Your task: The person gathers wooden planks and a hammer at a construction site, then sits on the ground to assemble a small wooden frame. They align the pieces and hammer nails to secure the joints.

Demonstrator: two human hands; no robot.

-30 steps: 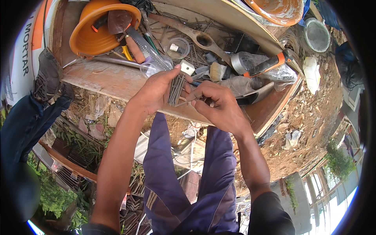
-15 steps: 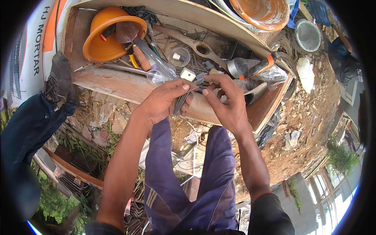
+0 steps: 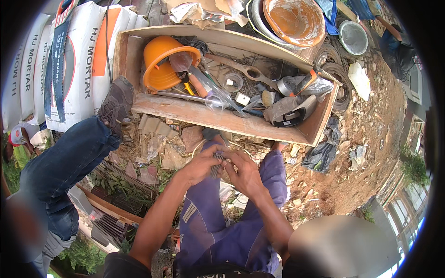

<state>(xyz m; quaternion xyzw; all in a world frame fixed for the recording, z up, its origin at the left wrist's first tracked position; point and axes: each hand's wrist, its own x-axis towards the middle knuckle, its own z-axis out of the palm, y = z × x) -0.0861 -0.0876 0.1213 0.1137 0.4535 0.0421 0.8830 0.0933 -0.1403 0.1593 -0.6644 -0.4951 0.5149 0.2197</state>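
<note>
My left hand is closed around a bunch of thin grey nails, held above my knees just on my side of the wooden box. Against that bunch, my right hand has its fingertips pinched together. Whatever lies between them is too small to make out. Inside the box are an orange hard hat, a trowel, a wooden tool with a hole, a grey cap, a saw with an orange handle and loose metal pieces.
White and orange mortar sacks stand at the left, with a handsaw against them. Another person's leg reaches to the box's left corner. Beyond the box are a stained orange basin, a grey bucket and coiled wire. Rubble covers the ground.
The view has shifted, and both hands now appear lower, nearer my knees and away from the box. My right fingertips have closed in on the nails; the grey cap shows more fully.
</note>
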